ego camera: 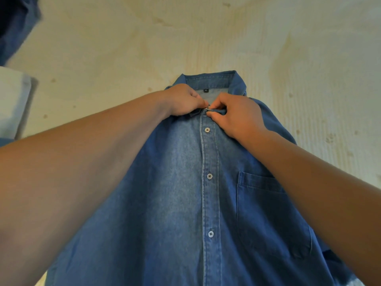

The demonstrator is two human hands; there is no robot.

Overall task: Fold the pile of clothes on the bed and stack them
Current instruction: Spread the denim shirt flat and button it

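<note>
Fig. Fastening the top button before folding. A blue denim shirt (185,193) lies front-up on the bed (123,48), collar (210,80) at the far end, hem toward the person. Both hands meet just below the collar, at the top of the placket (209,162). The left hand (183,100) has fingers curled, pinching the collar band on its side. The right hand (237,114) pinches the opposite edge, thumb and forefinger closed on the cloth at the top button (208,108) (only a pale glint shows between the fingertips, so whether it is through the hole cannot be told). Three buttons further down the placket from the collar appear done up. A chest pocket (268,213) sits right of the placket, well below the collar.

To do it well, judging from this pose: keep both edges level w/ each other, tilt the button edge-on, feed it through the hole, then pull the band flat. Denim is stiff, so the hole prob. needs a firm push. Check the collar sits symmetric, since a skewed neck gives a crooked fold.

Other cloth, dark blue (14,27) and pale (14,100), lies far left of the collar.
</note>
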